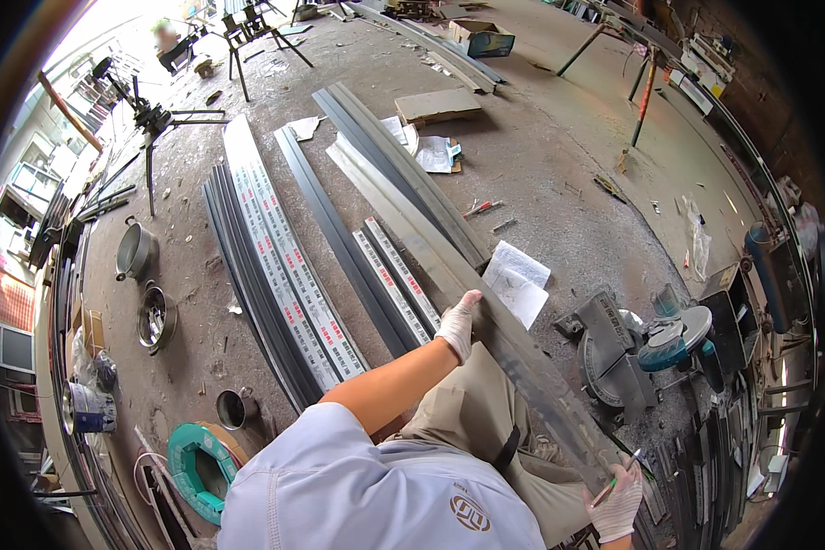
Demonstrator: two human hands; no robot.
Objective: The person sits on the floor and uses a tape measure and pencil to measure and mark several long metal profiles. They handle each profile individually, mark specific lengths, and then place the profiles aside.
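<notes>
A long grey metal profile (513,353) slants across the middle, its near end beside my right hand. My left hand (458,325), in a white glove, is closed on the profile's left edge, thumb on top and the other fingers partly hidden. At the near end, my gloved right hand (617,502) pinches a slim pen (631,461), with its lower tip close to the metal. Left of the profile lie two narrow bars with printed film (399,275), a dark grey profile (339,229) and a stack of film-covered profiles (270,211).
On the right stands a miter saw (642,348) with a teal motor. Paper sheets (516,280) lie beside the profile. Metal pots (137,249), a teal ring-shaped roll (188,472) and a bucket (90,408) occupy the left. Farther off are tripod stands (156,119) and a cardboard box (479,38).
</notes>
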